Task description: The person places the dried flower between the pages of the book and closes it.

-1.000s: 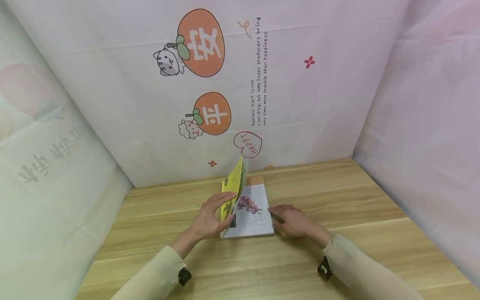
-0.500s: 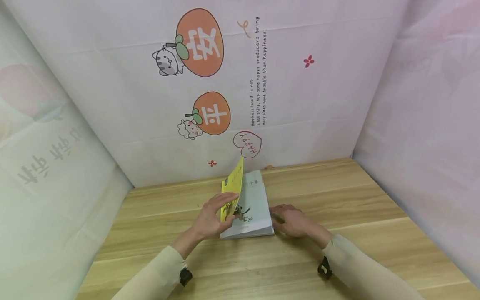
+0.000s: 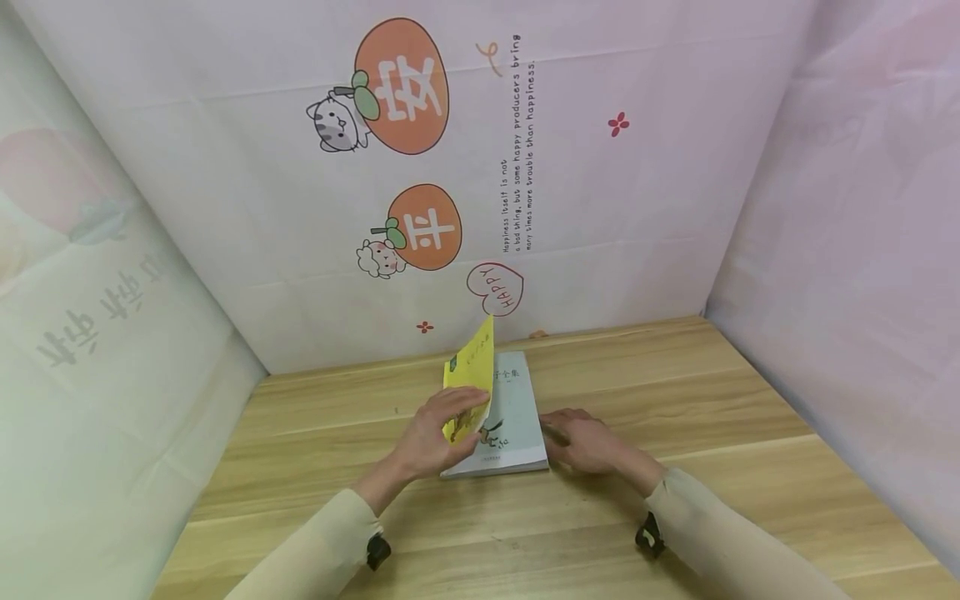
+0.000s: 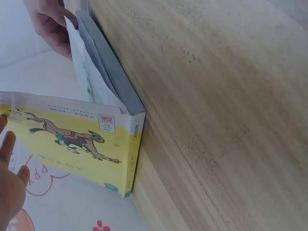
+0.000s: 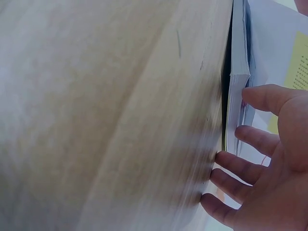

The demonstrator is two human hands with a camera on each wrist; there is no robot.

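A book with a yellow cover (image 3: pixel 474 354) lies on the table, its cover raised steeply on the left. Beneath it shows a pale blue title page (image 3: pixel 516 414) with an animal drawing. The fingers of my left hand (image 3: pixel 435 433) rest against the outside of the cover near its free edge; in the left wrist view the cover (image 4: pixel 67 139) shows a horse picture. My right hand (image 3: pixel 588 442) sits at the book's right side. In the right wrist view its thumb and forefinger touch the page edges (image 5: pixel 236 106), while other fingertips meet the table, spread apart.
The wooden table (image 3: pixel 675 400) runs back to a white printed cloth wall (image 3: pixel 570 208). Similar cloth walls stand on the left (image 3: pixel 90 375) and right (image 3: pixel 840 250).
The page with pink flowers has been covered as the pale blue title page dropped onto the right side. My left hand and the yellow cover have shifted slightly right. My right hand stays put.
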